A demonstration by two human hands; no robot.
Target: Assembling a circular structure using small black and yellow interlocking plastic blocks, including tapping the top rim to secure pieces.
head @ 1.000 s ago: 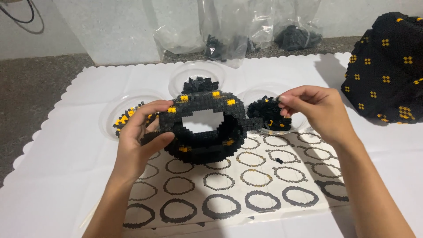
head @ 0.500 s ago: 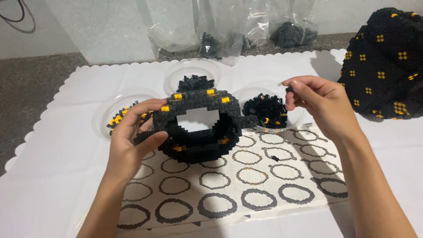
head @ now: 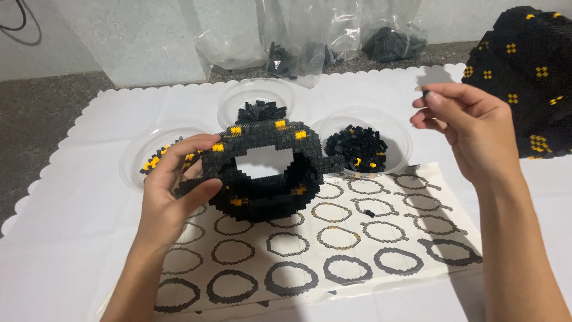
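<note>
Left hand [head: 173, 191] keeps its grip on the black-and-yellow brick ring [head: 262, 170] tilted over the pattern sheet [head: 333, 250], while the right hand [head: 471, 128] has lifted away from the dish of black bricks [head: 357, 143], fingertips pinched on one tiny piece.

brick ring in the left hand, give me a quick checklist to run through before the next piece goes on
1. Ring held steady: left hand grips the black and yellow brick ring by its side, tilted up over the paper. ok
2. Piece in hand: right hand is raised with fingers pinched on something tiny and dark. cannot tell what shape
3. Supply within reach: dish of black pieces sits just right of the ring. ok
4. Pattern sheet visible: ring outlines show, part hidden under the ring. ok
5. Stray piece lying loose on the sheet. not ok
</note>
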